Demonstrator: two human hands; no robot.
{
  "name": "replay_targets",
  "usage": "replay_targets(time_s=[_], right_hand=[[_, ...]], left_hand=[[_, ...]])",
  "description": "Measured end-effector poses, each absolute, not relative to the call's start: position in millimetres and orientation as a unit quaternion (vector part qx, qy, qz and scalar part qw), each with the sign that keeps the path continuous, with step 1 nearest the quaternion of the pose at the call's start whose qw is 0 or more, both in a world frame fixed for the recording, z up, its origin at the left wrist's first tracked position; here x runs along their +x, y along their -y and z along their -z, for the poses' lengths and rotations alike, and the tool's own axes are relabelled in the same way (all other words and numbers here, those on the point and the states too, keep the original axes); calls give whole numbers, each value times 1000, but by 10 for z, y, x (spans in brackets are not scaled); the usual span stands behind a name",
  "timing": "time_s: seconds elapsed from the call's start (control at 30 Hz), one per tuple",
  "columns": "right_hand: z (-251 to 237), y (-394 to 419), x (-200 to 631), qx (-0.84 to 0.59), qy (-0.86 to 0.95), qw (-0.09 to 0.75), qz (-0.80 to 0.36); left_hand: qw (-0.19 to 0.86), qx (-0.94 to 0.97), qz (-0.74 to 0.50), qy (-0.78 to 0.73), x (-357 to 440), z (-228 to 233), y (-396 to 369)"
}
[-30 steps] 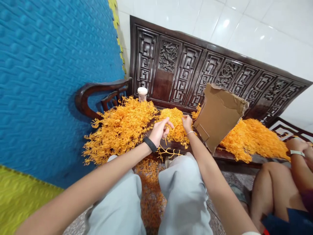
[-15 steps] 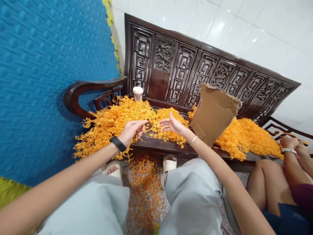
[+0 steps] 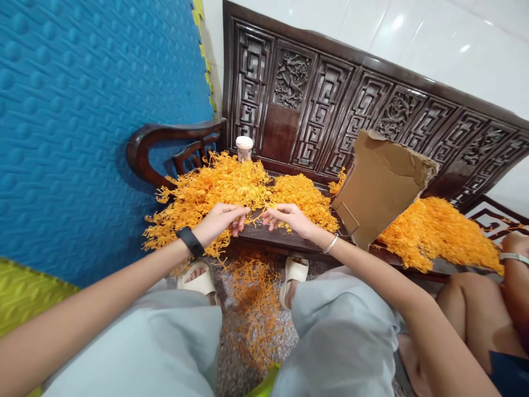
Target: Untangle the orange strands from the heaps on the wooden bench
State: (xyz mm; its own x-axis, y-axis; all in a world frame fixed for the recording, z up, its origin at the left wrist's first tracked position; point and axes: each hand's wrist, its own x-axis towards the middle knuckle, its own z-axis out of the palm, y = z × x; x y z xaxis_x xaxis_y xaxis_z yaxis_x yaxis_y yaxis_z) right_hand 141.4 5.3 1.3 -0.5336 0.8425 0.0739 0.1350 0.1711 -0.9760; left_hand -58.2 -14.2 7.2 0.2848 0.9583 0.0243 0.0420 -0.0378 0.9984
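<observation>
Pinching orange sprig [image 3: 255, 216], between left hand [image 3: 218, 219], right hand [image 3: 289, 219]

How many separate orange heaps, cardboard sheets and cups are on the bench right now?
Orange heaps: 3, left heap, middle heap, right heap
Cardboard sheet: 1
Cup: 1
Total: 5

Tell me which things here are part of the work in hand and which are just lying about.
In use: left hand, right hand, orange sprig between them, orange pile.
Lying about: cardboard, white-lidded jar, scraps on floor.
</observation>
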Motion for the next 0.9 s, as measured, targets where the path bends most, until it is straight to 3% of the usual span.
replay_targets(time_s=[0.4, 0.6, 0.8, 0.9], right_hand=[[87, -178, 1611, -396, 595, 400, -574], [154, -329, 1731, -491, 634, 470, -369], [217, -579, 1879, -584, 692, 401, -141], [204, -805, 2238, -664, 635, 392, -29]], left_hand=[[541, 601, -396, -435, -490, 0, 68], [556, 599, -385, -429, -390, -30, 39], [626, 528, -375, -435, -193, 6, -7], [656, 482, -348, -464, -142, 35, 4]])
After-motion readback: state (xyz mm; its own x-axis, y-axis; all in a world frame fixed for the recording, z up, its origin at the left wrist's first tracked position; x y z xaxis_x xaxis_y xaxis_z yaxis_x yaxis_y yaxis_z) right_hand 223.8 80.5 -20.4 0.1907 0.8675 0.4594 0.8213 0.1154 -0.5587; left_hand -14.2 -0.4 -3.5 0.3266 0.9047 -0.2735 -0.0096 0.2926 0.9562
